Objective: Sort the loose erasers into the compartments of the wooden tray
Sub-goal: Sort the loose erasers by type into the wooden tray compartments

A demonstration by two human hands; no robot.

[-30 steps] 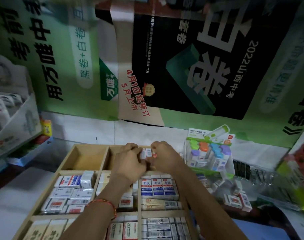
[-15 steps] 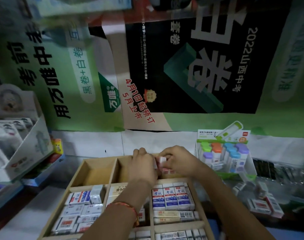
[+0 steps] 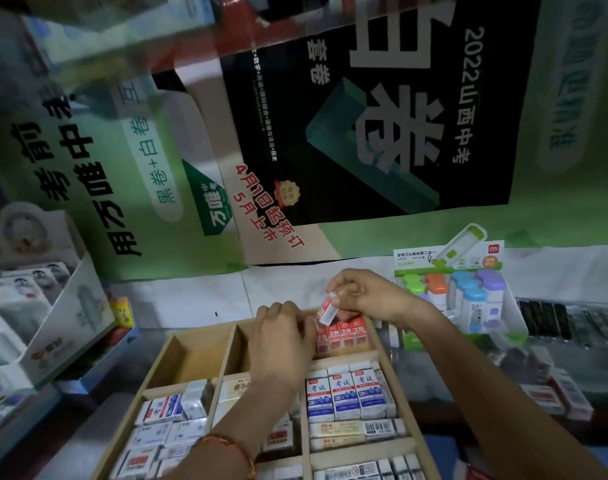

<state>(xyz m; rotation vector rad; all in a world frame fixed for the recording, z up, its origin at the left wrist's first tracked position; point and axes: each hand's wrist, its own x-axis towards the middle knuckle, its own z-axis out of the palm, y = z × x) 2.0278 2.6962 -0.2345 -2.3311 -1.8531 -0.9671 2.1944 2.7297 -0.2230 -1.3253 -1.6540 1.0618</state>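
We see the right hand [image 3: 368, 299] pinching one small eraser [image 3: 326, 311] between thumb and fingertips. It is a short block in a red-and-white paper sleeve, with its white end showing, and it is tilted with its lower end down toward the tray. It hangs just above the far right compartment of the wooden tray [image 3: 195, 362], where a row of red erasers [image 3: 344, 336] stands upright side by side, each marked 2B in white on its top face.

The left hand [image 3: 281, 341] lies beside that row with its knuckles up and fingers curled down at the row's left end. We cannot tell whether it holds anything. A red thread bracelet [image 3: 233, 448] circles its wrist.

In the next compartment toward us, white erasers with blue 2B sleeves [image 3: 347, 393] stand packed together. The far left compartment shows bare wood. Right of the tray stands a display box [image 3: 461, 292] of pastel-capped items, green, orange, blue and purple.
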